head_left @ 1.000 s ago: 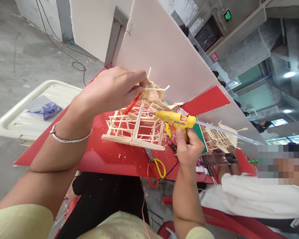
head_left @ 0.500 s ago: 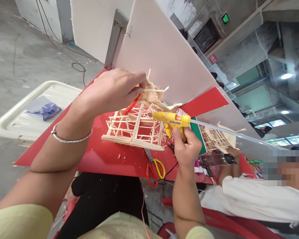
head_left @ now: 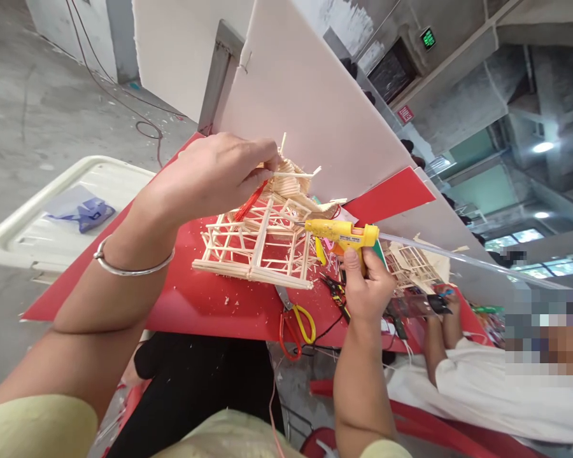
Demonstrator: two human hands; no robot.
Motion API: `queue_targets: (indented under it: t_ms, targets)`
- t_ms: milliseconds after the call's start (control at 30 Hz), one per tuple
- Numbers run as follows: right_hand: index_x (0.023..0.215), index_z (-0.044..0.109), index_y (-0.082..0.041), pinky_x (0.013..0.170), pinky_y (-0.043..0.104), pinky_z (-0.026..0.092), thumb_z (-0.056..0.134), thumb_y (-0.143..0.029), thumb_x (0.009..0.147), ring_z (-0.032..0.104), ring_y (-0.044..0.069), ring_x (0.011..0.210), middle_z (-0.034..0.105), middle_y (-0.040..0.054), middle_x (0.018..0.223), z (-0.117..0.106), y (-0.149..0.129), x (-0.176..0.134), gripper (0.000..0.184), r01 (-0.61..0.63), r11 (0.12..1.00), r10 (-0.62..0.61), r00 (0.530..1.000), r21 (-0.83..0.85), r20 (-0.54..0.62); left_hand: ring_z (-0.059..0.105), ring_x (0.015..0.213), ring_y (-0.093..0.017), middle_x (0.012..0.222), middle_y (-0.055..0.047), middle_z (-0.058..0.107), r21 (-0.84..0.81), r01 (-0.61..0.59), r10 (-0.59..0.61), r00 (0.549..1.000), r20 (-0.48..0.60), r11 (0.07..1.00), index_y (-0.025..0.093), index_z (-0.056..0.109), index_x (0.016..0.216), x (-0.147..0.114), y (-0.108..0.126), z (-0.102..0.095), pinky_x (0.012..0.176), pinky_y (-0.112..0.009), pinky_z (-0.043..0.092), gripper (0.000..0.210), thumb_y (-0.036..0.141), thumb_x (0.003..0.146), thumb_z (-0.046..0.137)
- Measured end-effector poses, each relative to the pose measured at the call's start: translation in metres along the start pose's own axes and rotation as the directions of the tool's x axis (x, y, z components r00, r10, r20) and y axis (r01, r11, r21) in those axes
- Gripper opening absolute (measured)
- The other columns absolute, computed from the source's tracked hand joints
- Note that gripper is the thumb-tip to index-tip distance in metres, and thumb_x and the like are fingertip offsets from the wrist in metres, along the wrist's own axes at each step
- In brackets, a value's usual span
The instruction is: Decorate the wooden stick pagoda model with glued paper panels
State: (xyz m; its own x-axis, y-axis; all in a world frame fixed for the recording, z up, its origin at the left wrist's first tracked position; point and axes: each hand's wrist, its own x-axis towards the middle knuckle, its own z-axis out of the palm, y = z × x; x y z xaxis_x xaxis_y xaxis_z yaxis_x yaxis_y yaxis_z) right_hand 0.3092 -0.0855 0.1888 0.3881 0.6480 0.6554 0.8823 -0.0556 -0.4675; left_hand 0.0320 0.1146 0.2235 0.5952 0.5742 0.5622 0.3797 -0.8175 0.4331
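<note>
My right hand is wrapped round a yellow hot glue gun with a long clear glue stick out of its back. The nozzle points left toward a model building of thin wooden sticks, an open frame with a ribbed stick roof. At the roof's left side my left hand pinches the top of a red tassel, which hangs below the fingers. The fingertips partly hide what they grip. Scissors with one red and one yellow handle lie in front of the model.
The model stands on a red table against a pale board. Pliers lie beside the scissors. Further right, another stick model stands near a person in a white sleeve. A cream plastic bin is at left.
My right hand has drawn the glue gun a little to the right, away from the model. My left hand stays in place at the roof. The other person's hands have shifted.
</note>
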Motion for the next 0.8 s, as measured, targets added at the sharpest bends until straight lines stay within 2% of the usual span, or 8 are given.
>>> queue_targets:
  t_ms: [267,400,600,800]
  targets:
    - [0.101,0.076,-0.017,0.067,0.028,0.056,0.066,-0.059,0.096,0.068,0.017,0.072,0.072,0.0023,0.084,0.008,-0.004,0.011,0.044,-0.013,0.998,0.009,0.998,0.067,0.054,0.070,0.094,-0.021,0.116,-0.003,0.077,-0.016,0.000,0.000,1.000,-0.007,1.000,0.032,0.069,0.120,0.001,-0.001,0.000,0.083,-0.038,0.051,0.033,0.031,0.101,0.042]
    - [0.102,0.077,-0.015,0.066,0.028,0.055,0.068,-0.059,0.095,0.068,0.017,0.070,0.072,0.0024,0.080,0.003,0.004,0.008,0.045,-0.016,0.999,0.016,1.000,0.037,0.022,0.070,0.090,-0.020,0.119,-0.003,0.078,0.008,0.007,-0.007,1.000,0.012,1.000,0.030,0.068,0.119,0.000,0.001,-0.002,0.078,-0.037,0.048,0.032,0.031,0.102,0.041]
    - [0.104,0.078,-0.015,0.069,0.029,0.055,0.069,-0.059,0.093,0.068,0.018,0.072,0.075,0.0048,0.084,-0.005,0.018,-0.002,0.047,-0.023,1.000,0.023,1.000,-0.012,-0.010,0.067,0.095,-0.022,0.128,-0.008,0.076,0.025,0.030,-0.031,0.998,0.050,0.999,0.024,0.066,0.122,-0.001,0.006,-0.006,0.082,-0.038,0.046,0.034,0.032,0.105,0.037]
    - [0.106,0.077,-0.016,0.069,0.029,0.052,0.068,-0.055,0.096,0.063,0.016,0.070,0.073,0.0030,0.082,0.005,0.002,-0.002,0.041,0.041,0.999,-0.041,0.999,-0.001,-0.026,0.066,0.092,-0.021,0.135,-0.006,0.073,0.036,0.030,-0.032,0.998,0.056,0.999,0.025,0.065,0.122,-0.001,0.007,-0.006,0.081,-0.038,0.046,0.033,0.033,0.106,0.037]
